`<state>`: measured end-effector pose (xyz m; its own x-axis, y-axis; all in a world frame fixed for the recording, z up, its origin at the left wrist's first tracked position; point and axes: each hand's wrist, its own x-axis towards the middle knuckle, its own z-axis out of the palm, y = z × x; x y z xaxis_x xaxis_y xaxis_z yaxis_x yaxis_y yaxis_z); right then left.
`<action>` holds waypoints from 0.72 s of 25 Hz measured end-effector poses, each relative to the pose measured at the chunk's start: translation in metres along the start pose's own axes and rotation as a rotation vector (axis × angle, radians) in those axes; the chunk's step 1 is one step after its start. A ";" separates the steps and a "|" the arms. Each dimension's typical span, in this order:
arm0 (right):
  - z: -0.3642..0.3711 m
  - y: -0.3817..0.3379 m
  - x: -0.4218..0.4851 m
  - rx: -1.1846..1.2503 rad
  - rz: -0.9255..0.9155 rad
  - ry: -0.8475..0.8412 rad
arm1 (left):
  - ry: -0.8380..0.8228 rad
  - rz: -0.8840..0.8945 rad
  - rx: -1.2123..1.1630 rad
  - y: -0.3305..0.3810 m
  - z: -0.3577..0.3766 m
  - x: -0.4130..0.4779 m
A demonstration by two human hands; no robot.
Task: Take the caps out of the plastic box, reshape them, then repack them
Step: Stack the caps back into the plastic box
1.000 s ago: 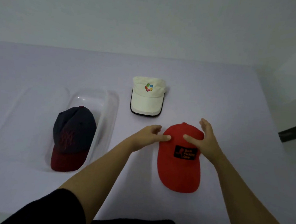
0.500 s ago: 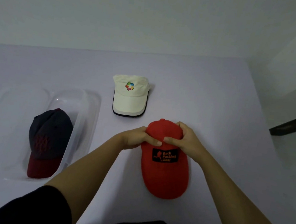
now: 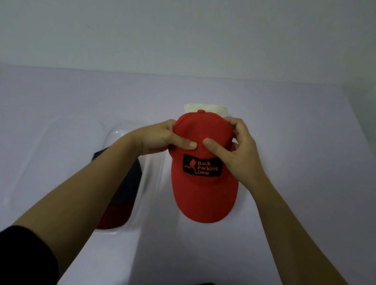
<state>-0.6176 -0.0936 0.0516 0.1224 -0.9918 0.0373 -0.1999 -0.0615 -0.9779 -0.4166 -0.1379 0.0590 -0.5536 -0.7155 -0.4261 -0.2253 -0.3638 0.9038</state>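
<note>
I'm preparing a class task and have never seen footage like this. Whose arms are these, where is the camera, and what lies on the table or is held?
No machine here: a person wears one camera on the head, looking down at their own arms. The left hand and right hand both grip a red cap by its crown, thumbs on top. Behind it, mostly hidden, a white cap lies on the table. To the left, a dark cap with a red brim sits in a clear plastic box, partly behind the left arm.

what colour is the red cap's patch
The patch is black with orange print; head view.
</note>
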 end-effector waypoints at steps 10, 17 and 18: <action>0.195 0.018 -0.027 -0.012 0.153 0.183 | 0.184 0.192 0.219 0.021 -0.184 -0.140; 0.243 0.027 0.013 -0.428 0.369 -0.412 | 0.205 0.218 0.319 0.035 -0.224 -0.141; 0.245 0.028 0.020 -0.395 0.453 -0.444 | 0.213 0.219 0.337 0.034 -0.224 -0.137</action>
<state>-0.3822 -0.0880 -0.0260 0.3090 -0.7961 -0.5203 -0.6484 0.2238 -0.7276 -0.1686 -0.1858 0.1395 -0.4477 -0.8738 -0.1900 -0.3889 -0.0011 0.9213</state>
